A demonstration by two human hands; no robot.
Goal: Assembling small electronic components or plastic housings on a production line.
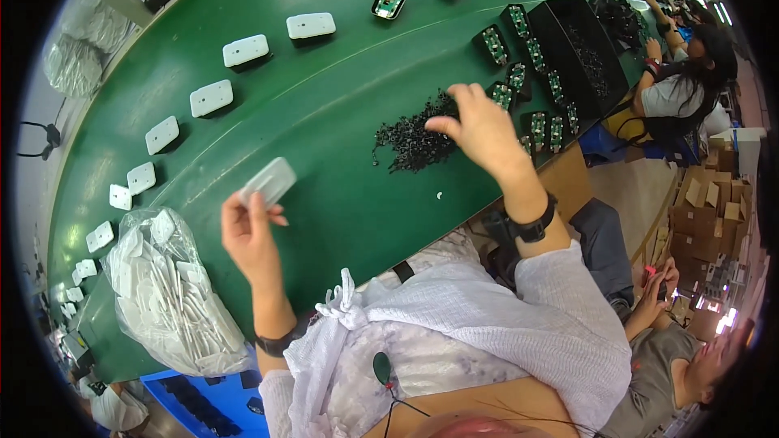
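My left hand [248, 231] pinches a white plastic cover [273, 182] by its lower edge, tilted above the green table. My right hand [484, 131] is at the right edge of a heap of small black parts [415, 143], thumb and forefinger spread apart, with nothing visible between them. The other fingers of that hand are partly hidden behind it. To the left of my left hand lies a clear plastic bag [174, 292] stuffed with more white covers.
White covers [245, 51] stand spaced in a curve along the green table [324, 130]. Black housings with green circuit boards [494, 45] sit at the right, beside a black bin [568, 12]. A blue tray [195, 397] is at lower left. Co-workers [677, 97] sit at the right.
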